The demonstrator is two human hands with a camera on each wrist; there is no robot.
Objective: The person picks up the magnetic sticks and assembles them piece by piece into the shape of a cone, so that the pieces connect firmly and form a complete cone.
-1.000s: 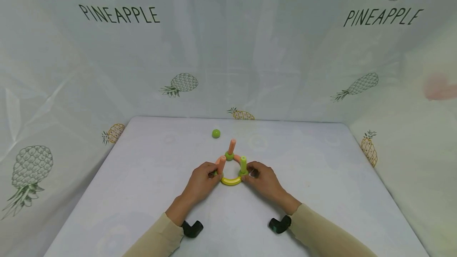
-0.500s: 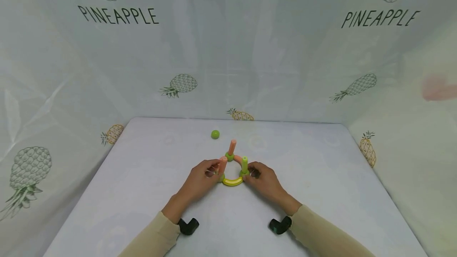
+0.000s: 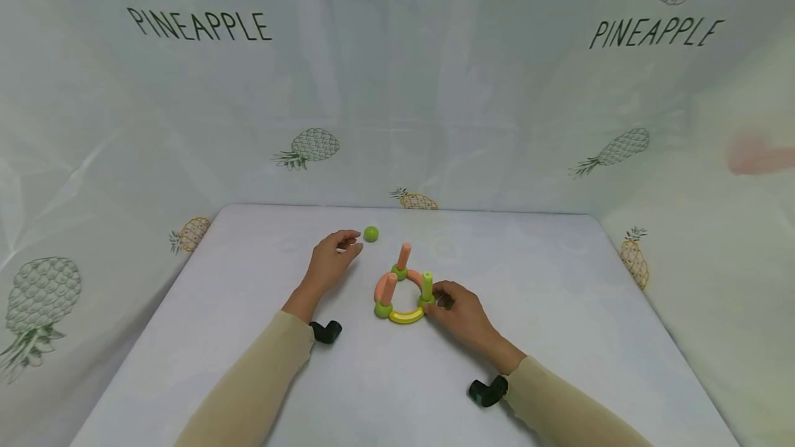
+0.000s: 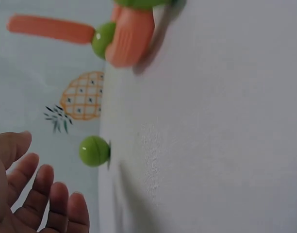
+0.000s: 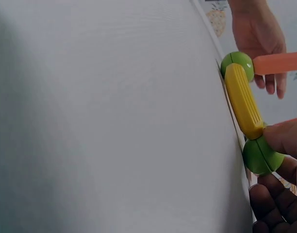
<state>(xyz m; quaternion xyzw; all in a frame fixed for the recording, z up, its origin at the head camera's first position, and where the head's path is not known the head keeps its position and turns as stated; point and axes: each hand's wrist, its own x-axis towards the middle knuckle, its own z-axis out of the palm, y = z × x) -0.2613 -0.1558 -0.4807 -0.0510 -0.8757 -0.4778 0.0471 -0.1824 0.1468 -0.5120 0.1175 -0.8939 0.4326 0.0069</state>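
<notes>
My left hand [image 3: 329,261] reaches over the table with its fingers loosely bent, just left of a loose green ball [image 3: 370,234]; in the left wrist view that green ball [image 4: 94,151] lies apart from the fingertips. My right hand [image 3: 459,309] pinches the right-hand green connector ball [image 5: 263,155] of a toy ring, thumb beside the end of its yellow curved piece [image 5: 243,99]. Two orange curved pieces, such as the left one [image 3: 380,287], complete the ring. From its connector balls rise two orange rods [image 3: 404,256] and a light green rod [image 3: 427,285].
The white table [image 3: 248,378] reaches back to a hanging sheet [image 3: 397,74] printed with pineapples. Black wrist-worn devices [image 3: 487,391] sit at both cuffs. The ring stands between the two forearms.
My left hand has let go of the ring's left connector ball and rod and moved away and forward to the loose green ball. The right hand stays on the ring.
</notes>
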